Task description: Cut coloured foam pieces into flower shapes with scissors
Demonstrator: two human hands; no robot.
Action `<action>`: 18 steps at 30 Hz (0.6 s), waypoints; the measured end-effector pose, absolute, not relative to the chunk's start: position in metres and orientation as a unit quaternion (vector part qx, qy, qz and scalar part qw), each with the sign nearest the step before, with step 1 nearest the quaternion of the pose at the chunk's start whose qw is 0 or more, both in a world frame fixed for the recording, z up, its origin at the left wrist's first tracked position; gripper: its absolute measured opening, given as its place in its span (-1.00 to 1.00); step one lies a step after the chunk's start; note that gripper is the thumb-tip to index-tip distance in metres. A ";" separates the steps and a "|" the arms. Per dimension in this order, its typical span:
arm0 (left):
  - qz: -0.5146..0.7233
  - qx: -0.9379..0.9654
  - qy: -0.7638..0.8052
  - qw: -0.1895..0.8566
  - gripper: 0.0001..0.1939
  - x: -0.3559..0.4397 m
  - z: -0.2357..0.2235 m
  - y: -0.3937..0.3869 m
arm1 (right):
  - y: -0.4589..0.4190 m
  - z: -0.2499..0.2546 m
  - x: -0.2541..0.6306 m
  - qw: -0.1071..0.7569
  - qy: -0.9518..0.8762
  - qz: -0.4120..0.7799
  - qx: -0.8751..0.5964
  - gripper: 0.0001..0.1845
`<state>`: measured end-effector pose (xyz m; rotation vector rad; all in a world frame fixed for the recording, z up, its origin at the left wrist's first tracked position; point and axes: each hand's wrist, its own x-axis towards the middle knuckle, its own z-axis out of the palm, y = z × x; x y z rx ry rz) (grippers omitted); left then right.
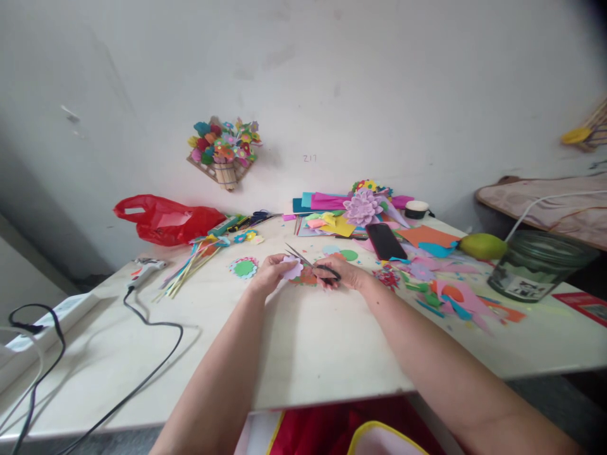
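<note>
My left hand (269, 272) pinches a small pale purple paper flower shape (292, 268) just above the white table (303, 354). My right hand (342, 273) grips a pair of black-handled scissors (313, 264), fingers through the loops. The open blades point up and left, over the purple piece. Under both hands lies an orange and green paper cut-out (307, 278).
A green-centred paper flower (244, 268) lies left of my hands, by several sticks (190, 272). A black phone (385, 241), coloured paper stack (332, 202), paper scraps (450, 297), green fruit (482, 246) and glass jar (535, 265) sit right. A red bag (165, 218), glue gun (145, 270) and cable (142, 379) lie left.
</note>
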<state>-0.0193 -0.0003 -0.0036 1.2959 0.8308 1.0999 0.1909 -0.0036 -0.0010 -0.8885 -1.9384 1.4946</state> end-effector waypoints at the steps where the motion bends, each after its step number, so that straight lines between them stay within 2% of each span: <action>1: 0.472 0.551 0.356 0.588 -0.75 -0.019 -0.003 -0.001 | -0.004 -0.001 0.191 0.264 -0.719 0.551 -0.330 -0.67; 18: 0.468 0.550 0.352 0.595 -0.76 -0.021 -0.007 0.002 | -0.007 0.002 0.191 0.260 -0.728 0.544 -0.325 -0.65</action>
